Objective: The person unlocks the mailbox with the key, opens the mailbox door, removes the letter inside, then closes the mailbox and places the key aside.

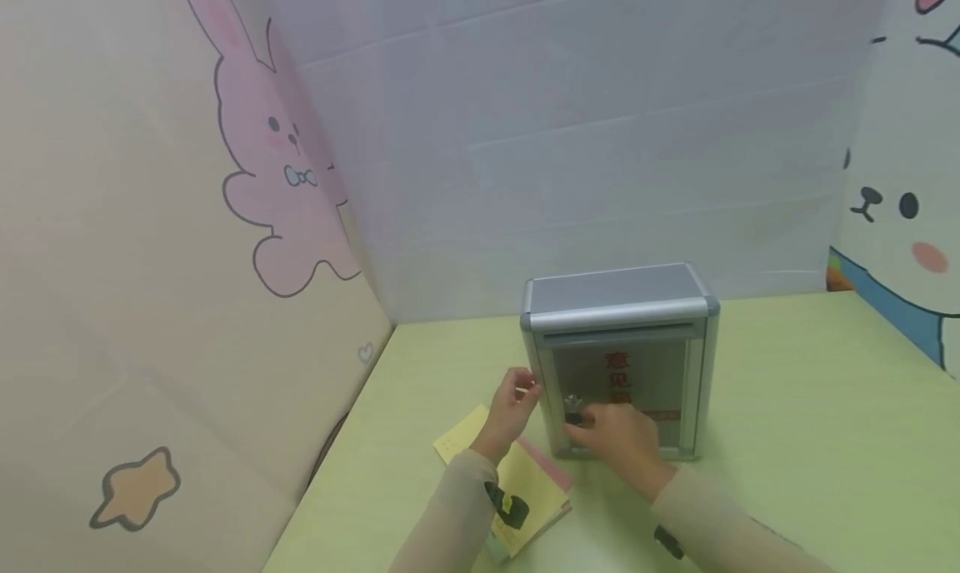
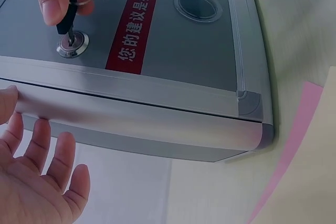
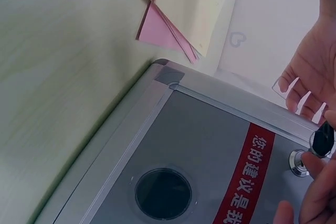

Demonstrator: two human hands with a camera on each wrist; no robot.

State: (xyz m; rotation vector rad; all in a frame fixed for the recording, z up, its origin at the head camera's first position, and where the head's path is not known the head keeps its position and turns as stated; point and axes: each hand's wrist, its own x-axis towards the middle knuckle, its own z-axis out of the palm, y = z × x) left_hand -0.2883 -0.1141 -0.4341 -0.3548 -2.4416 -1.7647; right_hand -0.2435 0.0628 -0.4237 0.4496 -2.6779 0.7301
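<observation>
A grey metal suggestion box [image 1: 618,290] with silver edges and red lettering stands upright on the table. My right hand [image 1: 621,433] is at the left part of its front door, pinching the black head of a key [image 2: 66,17] between thumb and finger. The key's blade sits in the round lock [image 2: 73,45], and a metal ring hangs from its head. On the box's left edge rests my left hand [image 1: 514,402]; in the left wrist view its thumb and fingertips [image 2: 42,124] touch the silver frame, with the other fingers loosely spread.
Yellow and pink paper sheets [image 1: 528,481] lie in a loose pile on the pale green table [image 1: 795,406], left of the box and under my left forearm. A white cloth wall [image 1: 585,140] rises behind, and a wall with cartoon drawings [image 1: 150,306] borders the left side.
</observation>
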